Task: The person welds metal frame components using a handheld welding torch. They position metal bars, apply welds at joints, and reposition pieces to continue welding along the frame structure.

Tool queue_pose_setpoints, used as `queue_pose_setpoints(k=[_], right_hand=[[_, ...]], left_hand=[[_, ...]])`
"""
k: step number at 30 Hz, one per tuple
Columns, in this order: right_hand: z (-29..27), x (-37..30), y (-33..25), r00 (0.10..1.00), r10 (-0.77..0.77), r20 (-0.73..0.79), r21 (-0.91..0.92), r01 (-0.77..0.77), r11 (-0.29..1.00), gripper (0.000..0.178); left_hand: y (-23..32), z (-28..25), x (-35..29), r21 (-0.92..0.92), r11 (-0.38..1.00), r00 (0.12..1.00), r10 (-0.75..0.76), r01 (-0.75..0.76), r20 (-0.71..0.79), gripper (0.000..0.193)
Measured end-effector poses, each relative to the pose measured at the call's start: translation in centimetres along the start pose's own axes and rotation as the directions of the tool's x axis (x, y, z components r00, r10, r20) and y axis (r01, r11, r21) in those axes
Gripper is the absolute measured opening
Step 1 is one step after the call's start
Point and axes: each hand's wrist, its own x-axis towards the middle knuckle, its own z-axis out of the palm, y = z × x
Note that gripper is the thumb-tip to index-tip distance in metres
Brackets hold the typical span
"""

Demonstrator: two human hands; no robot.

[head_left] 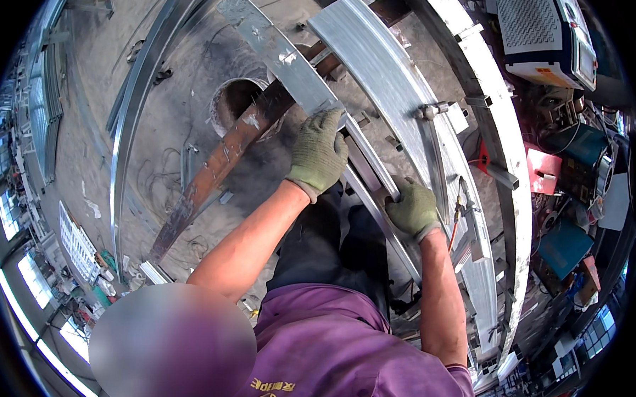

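Both my hands wear green work gloves. My left hand is closed over a long steel channel, its fingers curled at the channel's upper end. There a flat metal bar with pale scuffs runs on toward the far left; I cannot tell whether the two are one piece. Lower down, my right hand grips the channel's right edge, with part of the fingers hidden. Right of the channel, a hammer lies on a wide, curved silver panel, its handle pointing toward me.
A rusty brown beam crosses beneath the bar, in front of a bucket. Curved steel beams arch on the left and right. An orange hose hangs near my right forearm. A machine cabinet stands far right.
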Motion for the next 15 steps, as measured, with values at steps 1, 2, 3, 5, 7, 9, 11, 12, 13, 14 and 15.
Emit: queue_pose_setpoints(k=[1,2,3,5,7,9,11,12,13,14,15], right_hand=[[0.1,0.1,0.4,0.999,-0.045,-0.012,0.026,0.045,0.999,0.045],[0.2,0.1,0.5,0.999,-0.041,-0.02,0.024,0.042,0.999,0.044],[0.2,0.0,0.5,0.999,-0.038,-0.028,0.022,0.039,0.999,0.043],[0.3,-0.2,0.2,0.997,-0.027,-0.077,0.017,0.028,0.999,0.042],[0.5,-0.5,-0.8,0.988,-0.011,-0.156,0.012,0.013,1.0,0.042],[0.3,-0.4,-1.5,0.995,0.06,-0.08,-0.019,-0.062,0.998,0.04],[0.3,-0.3,-1.6,0.995,0.084,-0.051,-0.034,-0.086,0.996,0.04],[0.4,-0.3,-1.5,0.996,0.073,-0.059,-0.031,-0.075,0.997,0.04],[0.6,-0.3,-1.3,0.996,0.062,-0.067,-0.027,-0.064,0.998,0.039],[0.7,-0.3,-0.9,0.996,0.034,-0.086,-0.028,-0.036,0.999,0.04],[1.0,-0.3,-0.5,0.995,0.007,-0.104,-0.03,-0.01,1.0,0.041]], left_hand=[[-0.3,0.3,-0.2,0.008,1.0,1.0,0.016,-0.016,-0.002,0.048],[-0.3,0.3,-0.1,0.018,0.999,1.0,0.03,-0.03,-0.004,0.047],[-0.4,0.3,-0.2,0.028,0.999,0.999,0.045,-0.045,-0.007,0.047],[0.5,0.2,0.0,0.137,0.99,0.999,0.047,-0.047,0.001,0.046],[0.8,0.1,-0.2,0.18,0.983,0.999,0.037,-0.034,-0.011,0.047],[0.6,0.3,-0.8,0.154,0.988,0.999,0.015,-0.007,-0.046,0.047],[0.4,0.8,-0.8,0.13,0.991,0.996,0.035,-0.024,-0.08,0.048],[0.3,0.9,-0.8,0.119,0.992,0.994,0.045,-0.034,-0.097,0.048],[0.0,0.8,-0.7,0.107,0.993,0.995,0.051,-0.041,-0.086,0.048],[0.0,0.7,-0.6,0.093,0.995,0.995,0.056,-0.048,-0.078,0.048],[0.1,0.6,-0.5,0.078,0.995,0.996,0.061,-0.056,-0.07,0.048]])
